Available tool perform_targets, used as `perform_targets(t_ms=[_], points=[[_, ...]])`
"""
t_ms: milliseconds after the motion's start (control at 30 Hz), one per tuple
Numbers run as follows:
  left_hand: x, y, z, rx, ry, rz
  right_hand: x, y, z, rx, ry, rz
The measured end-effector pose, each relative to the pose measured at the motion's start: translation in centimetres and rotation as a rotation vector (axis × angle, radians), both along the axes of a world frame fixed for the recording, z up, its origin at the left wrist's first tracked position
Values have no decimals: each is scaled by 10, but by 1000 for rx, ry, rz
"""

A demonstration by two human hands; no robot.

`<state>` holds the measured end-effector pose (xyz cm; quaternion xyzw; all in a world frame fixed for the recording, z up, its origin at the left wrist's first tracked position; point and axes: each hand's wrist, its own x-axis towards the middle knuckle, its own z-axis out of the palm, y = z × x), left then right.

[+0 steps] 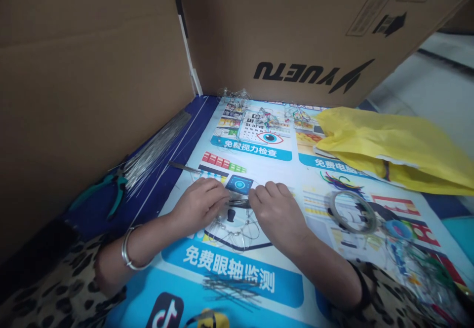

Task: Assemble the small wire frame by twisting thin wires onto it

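Note:
My left hand (202,202) is closed, fingertips pinched on thin wire. Facing it, my right hand (277,214) is closed too, its fingers curled at the other end of the same wire. A small, dark, narrow strip shows between the hands; its kind cannot be made out. Below the fingers, a beaded wire loop (234,232) spreads over the printed sheet, with small pale beads and thin loose strands. Closer to me lies a bundle of short wires (232,288). A thin metal tool (184,167) rests beyond my left hand.
Cardboard walls (296,27) stand behind and at left. Long wires (157,145) and teal-handled pliers (107,195) lie left. Toward the right are a tape roll (335,212), coloured threads (342,185), a yellow bag (392,135) and clear plastic packets (418,273). Finished-looking wire loops (237,96) sit at back.

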<state>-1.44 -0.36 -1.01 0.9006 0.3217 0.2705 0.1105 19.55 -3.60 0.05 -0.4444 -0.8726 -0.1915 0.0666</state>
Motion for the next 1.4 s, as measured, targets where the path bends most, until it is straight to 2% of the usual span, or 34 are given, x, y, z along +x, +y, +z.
perform_targets(t_ms=[167,367,633,1067,1400], points=[[-3,-6,4,101,1,38,-1,0,-2,8,25,-11],[-4,-12,1,148,41,3,-3,-1,-2,-3,28,-15],[-5,-13,1,61,29,17,-1,0,-3,-6,41,-11],[-3,-12,3,96,40,29,-1,1,-2,58,70,15],[-4,-11,-1,45,-2,51,0,8,-2,53,67,52]])
